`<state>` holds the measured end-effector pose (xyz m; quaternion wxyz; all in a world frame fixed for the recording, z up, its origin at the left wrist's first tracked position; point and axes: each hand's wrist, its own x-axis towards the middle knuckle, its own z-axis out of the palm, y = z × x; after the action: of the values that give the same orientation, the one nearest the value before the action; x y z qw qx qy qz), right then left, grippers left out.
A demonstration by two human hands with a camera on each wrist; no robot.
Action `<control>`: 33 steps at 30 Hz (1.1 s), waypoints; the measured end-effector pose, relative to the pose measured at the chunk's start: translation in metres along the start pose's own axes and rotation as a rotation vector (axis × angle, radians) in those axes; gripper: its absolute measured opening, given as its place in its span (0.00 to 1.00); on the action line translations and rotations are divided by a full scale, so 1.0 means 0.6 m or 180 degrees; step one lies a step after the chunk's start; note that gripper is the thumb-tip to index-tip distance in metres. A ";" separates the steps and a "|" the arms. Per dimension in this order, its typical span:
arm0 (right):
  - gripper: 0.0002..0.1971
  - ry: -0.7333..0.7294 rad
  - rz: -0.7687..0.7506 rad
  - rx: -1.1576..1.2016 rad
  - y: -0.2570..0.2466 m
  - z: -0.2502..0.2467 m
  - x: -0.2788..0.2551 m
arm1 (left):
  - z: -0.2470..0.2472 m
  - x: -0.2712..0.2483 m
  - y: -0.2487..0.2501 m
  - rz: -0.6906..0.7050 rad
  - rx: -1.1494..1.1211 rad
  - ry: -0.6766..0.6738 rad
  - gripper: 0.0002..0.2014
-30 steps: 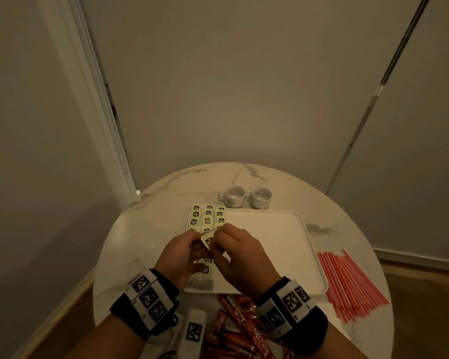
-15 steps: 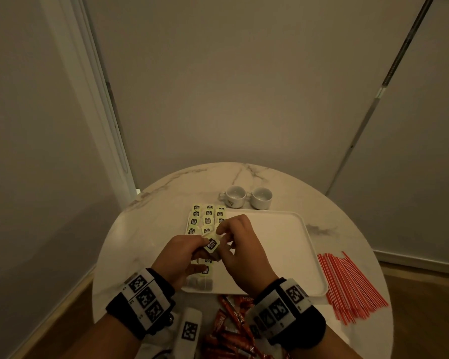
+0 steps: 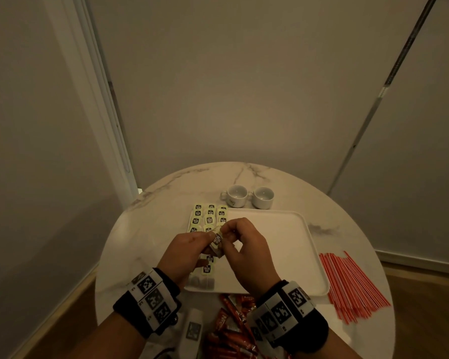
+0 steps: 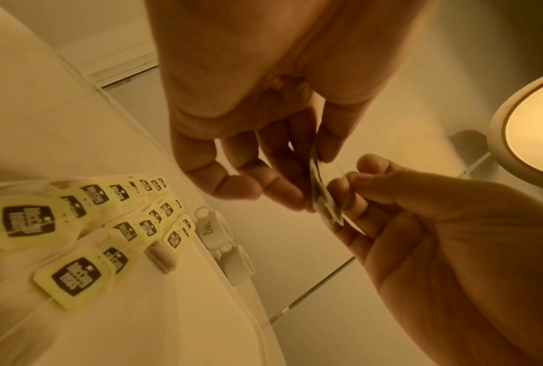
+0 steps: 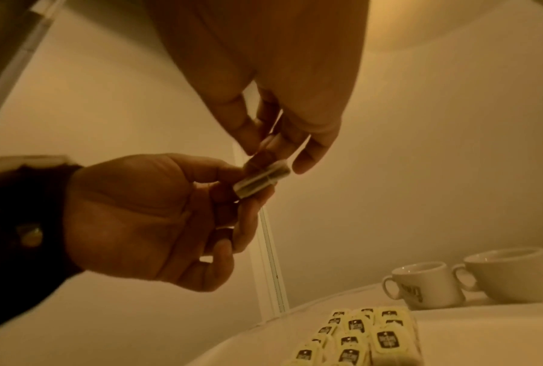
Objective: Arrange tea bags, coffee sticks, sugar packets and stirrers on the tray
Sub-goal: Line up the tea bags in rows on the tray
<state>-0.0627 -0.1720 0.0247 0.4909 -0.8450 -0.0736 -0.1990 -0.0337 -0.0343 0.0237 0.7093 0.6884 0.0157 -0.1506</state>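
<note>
Both hands meet above the left part of the white tray point(image 3: 283, 257) and pinch one tea bag point(image 3: 216, 241) with a yellow tag between them. My left hand point(image 3: 210, 239) holds it from the left, my right hand point(image 3: 224, 233) from the right. The left wrist view shows the tea bag point(image 4: 323, 198) edge-on between the fingertips of both hands. Seen from the right wrist, the tea bag point(image 5: 260, 180) is a small folded packet. Several tea bags point(image 3: 209, 216) lie in rows on the tray's left side, also visible as tea bags point(image 4: 76, 274) and tea bags point(image 5: 358, 341).
Two white cups point(image 3: 249, 196) stand behind the tray. Red stirrers point(image 3: 353, 283) lie fanned on the round marble table point(image 3: 145, 229) to the right. Red coffee sticks point(image 3: 231, 330) are piled at the near edge, beside a white object with a marker point(image 3: 193, 330).
Both hands keep pinching the tea bag; it has shifted slightly right and turned between the fingers. Nothing else has moved.
</note>
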 end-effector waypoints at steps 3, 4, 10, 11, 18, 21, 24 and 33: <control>0.11 0.0143 0.0414 -0.0021 0.003 -0.005 0.009 | 0.001 0.001 -0.004 0.0120 0.0111 -0.0052 0.13; 0.10 0.0116 0.0516 -0.0070 0.004 -0.007 0.012 | 0.002 0.001 -0.004 0.0146 0.0116 -0.0073 0.13; 0.08 -0.0076 0.0750 -0.0038 -0.006 -0.022 0.020 | 0.005 0.001 -0.008 0.0260 0.0105 -0.0178 0.15; 0.10 -0.0080 0.0716 -0.0001 -0.008 -0.023 0.018 | 0.004 0.002 -0.008 0.0258 0.0098 -0.0205 0.15; 0.08 -0.0377 0.0846 0.0372 -0.002 -0.024 0.020 | -0.003 0.005 -0.014 0.0145 -0.0187 -0.0360 0.14; 0.11 -0.0433 0.1187 0.1426 -0.001 -0.031 0.027 | -0.006 0.004 -0.011 0.0091 -0.0451 -0.0372 0.14; 0.12 -0.0459 0.1293 0.1782 -0.001 -0.035 0.034 | -0.009 0.006 -0.011 0.0157 -0.0484 -0.0433 0.14; 0.10 -0.0585 0.1228 0.1258 0.003 -0.033 0.041 | -0.013 0.021 -0.022 0.0298 -0.0085 -0.0642 0.14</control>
<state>-0.0449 -0.1918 0.0421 0.6661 -0.7458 0.0069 -0.0064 -0.0232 -0.0292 0.0075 0.7227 0.6602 -0.0859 -0.1857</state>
